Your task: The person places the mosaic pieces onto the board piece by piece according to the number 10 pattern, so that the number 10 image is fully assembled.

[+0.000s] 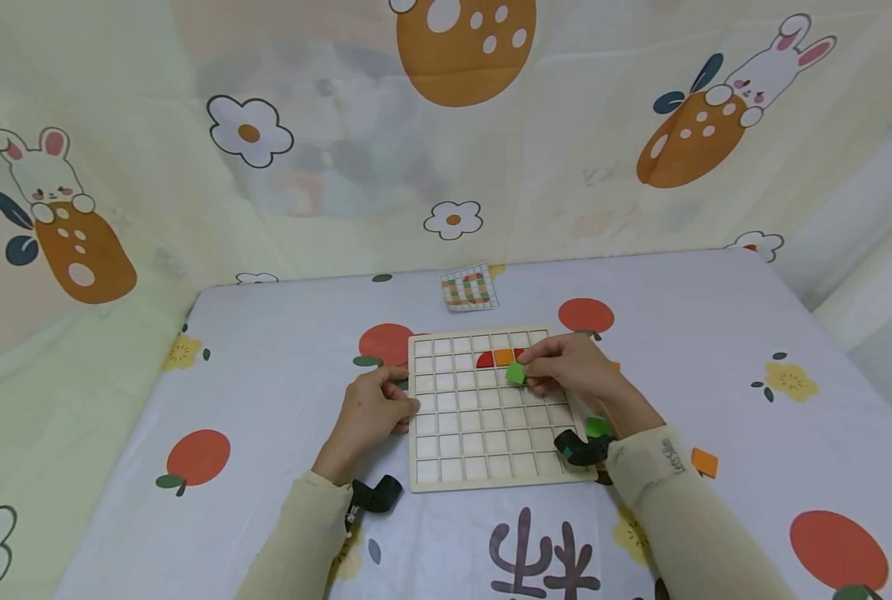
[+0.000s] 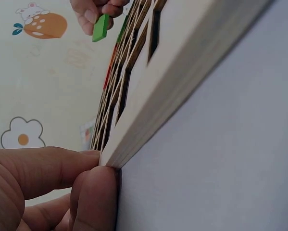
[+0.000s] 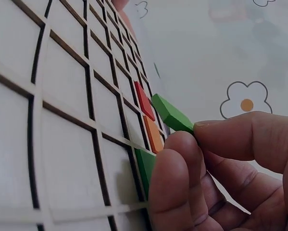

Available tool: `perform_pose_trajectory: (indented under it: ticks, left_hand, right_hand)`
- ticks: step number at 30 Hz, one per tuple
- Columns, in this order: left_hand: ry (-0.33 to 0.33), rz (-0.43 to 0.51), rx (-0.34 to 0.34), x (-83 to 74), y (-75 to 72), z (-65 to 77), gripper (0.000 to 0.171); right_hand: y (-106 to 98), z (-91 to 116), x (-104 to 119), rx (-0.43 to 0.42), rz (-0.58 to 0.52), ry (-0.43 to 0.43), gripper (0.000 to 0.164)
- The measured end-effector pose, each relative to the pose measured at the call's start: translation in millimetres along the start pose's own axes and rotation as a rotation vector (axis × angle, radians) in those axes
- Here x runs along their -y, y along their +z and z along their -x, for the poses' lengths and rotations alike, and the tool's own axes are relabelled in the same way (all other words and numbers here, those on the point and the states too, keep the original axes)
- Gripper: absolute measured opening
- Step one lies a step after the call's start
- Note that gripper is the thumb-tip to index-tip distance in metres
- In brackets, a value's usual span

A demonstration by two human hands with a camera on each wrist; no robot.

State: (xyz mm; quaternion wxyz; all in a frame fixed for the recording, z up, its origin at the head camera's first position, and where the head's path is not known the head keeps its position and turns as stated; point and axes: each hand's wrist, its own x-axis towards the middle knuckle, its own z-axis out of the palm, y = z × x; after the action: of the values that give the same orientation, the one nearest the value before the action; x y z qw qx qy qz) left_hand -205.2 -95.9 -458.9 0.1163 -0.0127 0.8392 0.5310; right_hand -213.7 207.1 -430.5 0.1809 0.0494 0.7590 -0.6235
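Note:
My left hand (image 1: 374, 404) pinches the left edge of a wooden grid board (image 1: 427, 473), thumb and finger at its rim in the left wrist view. Over the board's upper right part, my right hand (image 1: 577, 367) pinches a small green square tile (image 1: 516, 372), held tilted by thumb and fingertips. Close by, a red rounded tile (image 1: 485, 360) and an orange square tile (image 1: 503, 357) lie in cells of one row. Another red tile (image 1: 519, 353) is partly covered by the right hand. A darker green tile (image 3: 144, 168) shows in a cell beside the right fingers.
Behind the board lies a card (image 1: 469, 288) with a coloured grid pattern. To the right are a loose green piece (image 1: 598, 427), partly behind the right wrist, and an orange square (image 1: 704, 462). A printed cloth (image 1: 288, 375) covers the table; a patterned curtain (image 1: 341, 192) hangs behind.

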Motion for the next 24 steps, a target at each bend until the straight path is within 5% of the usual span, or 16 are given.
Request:
perform_pose_trajectory:
  ticks: [24]
  left_hand:
    - [-0.005, 0.017, 0.019, -1.7, -4.0, 0.5, 0.048]
  right_hand:
    - [25.7, -17.9, 3.8, 0.025, 0.026, -0.001, 0.017]
